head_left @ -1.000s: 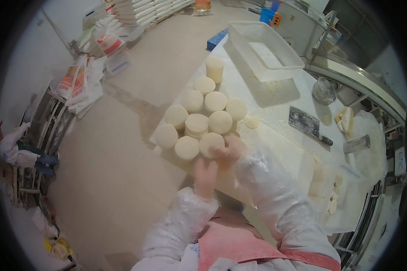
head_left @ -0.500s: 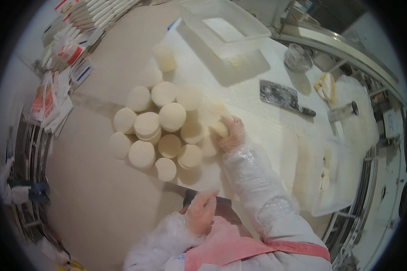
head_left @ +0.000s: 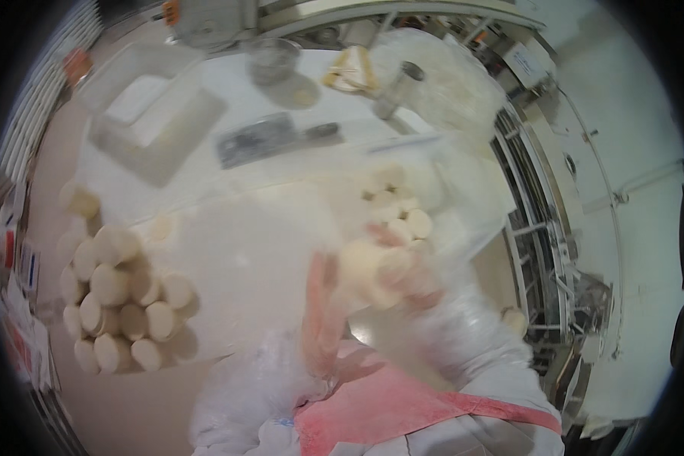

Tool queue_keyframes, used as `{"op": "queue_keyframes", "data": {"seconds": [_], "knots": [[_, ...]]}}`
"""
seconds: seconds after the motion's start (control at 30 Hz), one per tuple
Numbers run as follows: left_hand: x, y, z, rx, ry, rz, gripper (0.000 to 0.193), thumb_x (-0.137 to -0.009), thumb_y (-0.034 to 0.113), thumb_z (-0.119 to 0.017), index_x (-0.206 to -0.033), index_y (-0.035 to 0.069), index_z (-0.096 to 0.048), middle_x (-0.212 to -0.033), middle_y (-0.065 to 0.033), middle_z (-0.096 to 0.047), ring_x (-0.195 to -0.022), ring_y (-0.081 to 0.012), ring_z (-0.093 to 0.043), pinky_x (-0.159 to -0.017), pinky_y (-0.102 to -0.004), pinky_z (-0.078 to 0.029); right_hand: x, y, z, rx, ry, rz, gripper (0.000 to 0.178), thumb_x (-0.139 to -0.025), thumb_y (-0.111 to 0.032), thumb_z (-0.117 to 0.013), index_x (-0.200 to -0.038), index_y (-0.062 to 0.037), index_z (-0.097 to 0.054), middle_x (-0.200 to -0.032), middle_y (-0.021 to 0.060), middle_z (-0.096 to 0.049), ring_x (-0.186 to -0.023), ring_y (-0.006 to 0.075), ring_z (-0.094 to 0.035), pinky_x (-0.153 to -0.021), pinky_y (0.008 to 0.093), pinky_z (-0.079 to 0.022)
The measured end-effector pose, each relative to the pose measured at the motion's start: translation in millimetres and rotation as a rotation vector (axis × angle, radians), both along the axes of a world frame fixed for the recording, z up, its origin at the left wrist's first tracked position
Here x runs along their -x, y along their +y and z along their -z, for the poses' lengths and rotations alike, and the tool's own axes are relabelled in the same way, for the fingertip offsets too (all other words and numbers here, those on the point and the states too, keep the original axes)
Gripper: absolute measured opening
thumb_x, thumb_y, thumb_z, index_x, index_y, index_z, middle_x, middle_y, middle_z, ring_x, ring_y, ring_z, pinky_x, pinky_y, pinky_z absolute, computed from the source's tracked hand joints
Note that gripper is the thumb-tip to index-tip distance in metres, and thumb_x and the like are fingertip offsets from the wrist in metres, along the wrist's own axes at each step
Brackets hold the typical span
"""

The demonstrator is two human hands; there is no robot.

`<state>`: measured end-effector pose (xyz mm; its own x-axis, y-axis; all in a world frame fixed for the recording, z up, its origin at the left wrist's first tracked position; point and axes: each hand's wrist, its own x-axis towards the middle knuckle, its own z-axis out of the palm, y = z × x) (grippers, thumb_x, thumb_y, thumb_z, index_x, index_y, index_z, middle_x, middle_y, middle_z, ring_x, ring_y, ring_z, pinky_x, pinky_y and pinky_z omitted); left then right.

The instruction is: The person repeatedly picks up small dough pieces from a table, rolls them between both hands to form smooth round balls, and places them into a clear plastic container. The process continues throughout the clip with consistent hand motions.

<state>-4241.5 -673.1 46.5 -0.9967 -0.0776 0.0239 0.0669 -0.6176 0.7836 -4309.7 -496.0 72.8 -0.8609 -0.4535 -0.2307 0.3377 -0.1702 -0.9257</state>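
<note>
Your right hand curls its fingers round a cream-coloured piece, while your left hand stands flat and open at its nine o'clock side; blur hides whether the left palm touches it. This piece looks smooth, matte and rounded, paler on its face than on its side, and you cannot tell from the smear whether it is one thick round or several stacked. It sits between your two hands, in front of the pink apron.

Taking your hands as the middle of the clock, small pale discs lie close together at one o'clock in a translucent container, their edges crisp and their faces ivory.

Well apart at nine o'clock, a group of thick rounds crowds the tabletop. Their tops are flat, circular and creamy; their sides are shaded a warmer tan, with one face near the middle duller than its neighbours. A thin, flat scrap lies just beyond that group, at its one o'clock.

Toward eleven o'clock of your hands rests a dark-bladed cleaver dusted white, with a metal bowl farther along that line and a whitish bin at ten.
</note>
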Motion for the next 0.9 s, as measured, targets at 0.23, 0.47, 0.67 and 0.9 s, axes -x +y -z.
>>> {"op": "queue_keyframes", "data": {"seconds": [0.23, 0.47, 0.67, 0.9], "knots": [[50.5, 115.9, 35.2, 0.881, -0.106, -0.029, 0.075, -0.084, 0.004, -0.051, -0.144, -0.001, -0.007, -0.15, -0.018, -0.012, -0.138, -0.0309, -0.013, -0.111, -0.0384, -0.011, 139.6, 247.7, -12.6, -1.136, -0.319, -0.322, 0.085, -0.067, -0.013, -0.079, -0.137, -0.007, -0.032, -0.122, 0.0121, -0.052, -0.109, 0.0213, -0.053, -0.09, 0.0345, -0.046], [64.2, 142.0, 33.8, 0.857, -0.13, -0.202, 0.084, -0.078, 0.0, -0.055, -0.145, 0.0, -0.004, -0.15, -0.0181, -0.01, -0.139, -0.0288, -0.01, -0.112, -0.0368, -0.009, 175.4, 279.2, 114.7, -0.955, -0.462, -0.878, 0.084, -0.062, -0.019, -0.082, -0.133, -0.0058, -0.039, -0.123, 0.0115, -0.053, -0.114, 0.0221, -0.049, -0.098, 0.0345, -0.038], [22.9, 97.3, 35.0, 0.995, -0.094, -0.158, 0.061, -0.076, 0.003, -0.059, -0.133, 0.0, -0.036, -0.142, -0.0203, -0.029, -0.127, -0.0303, -0.034, -0.101, -0.034, -0.032, 167.7, 206.6, 40.6, -1.518, -0.091, -0.918, 0.067, -0.063, -0.029, -0.078, -0.121, -0.0057, -0.055, -0.111, 0.0141, -0.061, -0.106, 0.0263, -0.057, -0.09, 0.0383, -0.045], [-93.3, -62.6, 67.4, 1.05, 0.02, -0.113, 0.06, -0.073, 0.01, -0.06, -0.131, 0.007, -0.042, -0.126, -0.0145, -0.047, -0.112, -0.0338, -0.048, -0.09, -0.0374, -0.044, 89.4, -124.5, 19.4, -0.618, 0.2, -0.443, 0.022, -0.088, -0.021, -0.059, -0.098, -0.0024, -0.066, -0.08, 0.0027, -0.063, -0.072, 0.0115, -0.057, -0.068, 0.0266, -0.047]]}}
